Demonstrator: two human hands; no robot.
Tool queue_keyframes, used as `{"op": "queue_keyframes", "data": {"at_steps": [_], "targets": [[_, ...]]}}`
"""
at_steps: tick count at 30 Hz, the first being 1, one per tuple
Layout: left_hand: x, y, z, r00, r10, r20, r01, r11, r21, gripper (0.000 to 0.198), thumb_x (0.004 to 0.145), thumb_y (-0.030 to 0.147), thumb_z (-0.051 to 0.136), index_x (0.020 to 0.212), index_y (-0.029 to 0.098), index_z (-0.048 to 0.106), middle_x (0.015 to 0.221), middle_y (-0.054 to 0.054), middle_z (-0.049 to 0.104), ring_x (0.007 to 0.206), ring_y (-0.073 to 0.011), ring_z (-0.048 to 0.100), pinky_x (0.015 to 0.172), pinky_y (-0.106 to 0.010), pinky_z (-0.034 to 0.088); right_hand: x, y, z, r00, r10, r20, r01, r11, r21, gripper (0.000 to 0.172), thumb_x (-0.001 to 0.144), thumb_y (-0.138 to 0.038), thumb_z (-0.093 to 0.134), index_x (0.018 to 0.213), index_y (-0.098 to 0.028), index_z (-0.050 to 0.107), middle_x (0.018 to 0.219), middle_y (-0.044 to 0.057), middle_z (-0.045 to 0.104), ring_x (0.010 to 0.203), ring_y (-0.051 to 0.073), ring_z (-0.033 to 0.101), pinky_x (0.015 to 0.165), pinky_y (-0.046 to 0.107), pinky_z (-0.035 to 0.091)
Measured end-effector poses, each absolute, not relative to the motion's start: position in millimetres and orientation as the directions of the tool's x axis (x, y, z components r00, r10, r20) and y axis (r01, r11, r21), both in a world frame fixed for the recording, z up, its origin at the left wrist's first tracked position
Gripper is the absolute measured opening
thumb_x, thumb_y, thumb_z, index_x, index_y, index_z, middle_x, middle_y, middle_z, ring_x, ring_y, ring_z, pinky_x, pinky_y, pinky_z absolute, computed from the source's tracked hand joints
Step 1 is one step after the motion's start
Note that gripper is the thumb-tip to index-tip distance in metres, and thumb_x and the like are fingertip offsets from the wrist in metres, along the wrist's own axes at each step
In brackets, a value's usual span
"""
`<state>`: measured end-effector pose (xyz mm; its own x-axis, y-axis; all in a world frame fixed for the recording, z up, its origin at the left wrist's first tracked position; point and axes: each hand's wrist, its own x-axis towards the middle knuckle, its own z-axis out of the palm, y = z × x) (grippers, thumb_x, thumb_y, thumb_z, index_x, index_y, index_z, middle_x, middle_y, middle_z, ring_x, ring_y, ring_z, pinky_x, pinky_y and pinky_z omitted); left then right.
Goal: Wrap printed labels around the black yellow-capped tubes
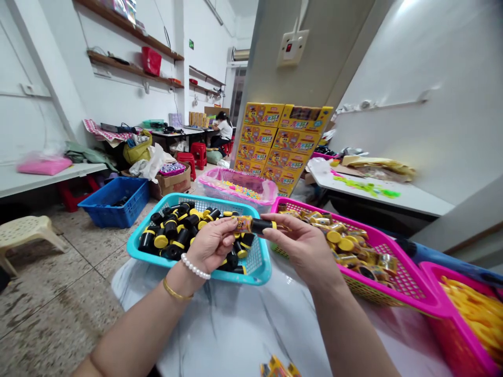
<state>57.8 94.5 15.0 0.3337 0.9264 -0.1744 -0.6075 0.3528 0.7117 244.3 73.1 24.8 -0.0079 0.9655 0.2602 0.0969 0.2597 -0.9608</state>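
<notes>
Between my two hands is a small black tube with a yellow end, lying level. A printed yellow-brown label sits at the tube's left end. My left hand, wearing a pearl bracelet, pinches the label. The fingers of my right hand close around the tube near its yellow end. Both are above the near right side of a turquoise basket, which holds several black tubes with yellow caps. Right of my hands, a pink basket holds several tubes wrapped in printed labels.
More printed labels lie at the front edge of the marbled table. A pink bin with yellow pieces is at far right. Yellow boxes are stacked behind the baskets. A blue crate stands left; a person sits far back.
</notes>
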Motion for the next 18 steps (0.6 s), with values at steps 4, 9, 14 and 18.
{"op": "queue_keyframes", "data": {"at_steps": [4,9,14,18], "targets": [[58,94,14,0.338,0.929,-0.148,-0.602,0.334,0.725,0.017,0.069,0.016,0.081,0.076,0.008,0.067,0.064,0.002,0.061,0.036,0.0025,0.036,0.03,-0.009,0.019,235,63,30,-0.009,0.869,0.495,0.336,0.469,-0.817,0.026,0.075,-0.035,0.079,0.097,-0.021,0.077,0.092,0.006,0.069,0.077,0.018,0.066,0.071,0.032,0.057],[60,90,12,0.288,0.951,-0.112,-0.604,0.271,0.749,0.024,0.063,0.02,0.087,0.074,0.008,0.07,0.061,0.001,0.061,0.037,0.0018,0.036,0.031,-0.01,0.017,226,63,23,-0.028,0.861,0.508,0.27,0.496,-0.825,0.024,0.079,-0.034,0.077,0.1,-0.023,0.076,0.098,0.005,0.064,0.079,0.017,0.066,0.071,0.031,0.056],[60,84,13,0.148,0.987,-0.062,-0.578,0.137,0.805,0.038,0.057,0.029,0.092,0.082,0.008,0.074,0.054,0.004,0.053,0.044,-0.0018,0.041,0.035,-0.011,0.02,236,69,21,-0.019,0.856,0.517,0.15,0.513,-0.845,0.027,0.074,-0.032,0.082,0.099,-0.024,0.077,0.099,0.005,0.065,0.089,0.018,0.066,0.079,0.032,0.057],[56,82,18,0.109,0.994,0.024,-0.556,0.042,0.83,0.054,0.055,0.035,0.095,0.1,0.015,0.072,0.086,-0.002,0.067,0.064,-0.0091,0.061,0.043,-0.015,0.04,240,67,28,0.02,0.82,0.571,0.173,0.56,-0.81,0.033,0.071,-0.032,0.085,0.102,-0.025,0.076,0.102,0.005,0.065,0.096,0.021,0.065,0.088,0.035,0.056]]}}
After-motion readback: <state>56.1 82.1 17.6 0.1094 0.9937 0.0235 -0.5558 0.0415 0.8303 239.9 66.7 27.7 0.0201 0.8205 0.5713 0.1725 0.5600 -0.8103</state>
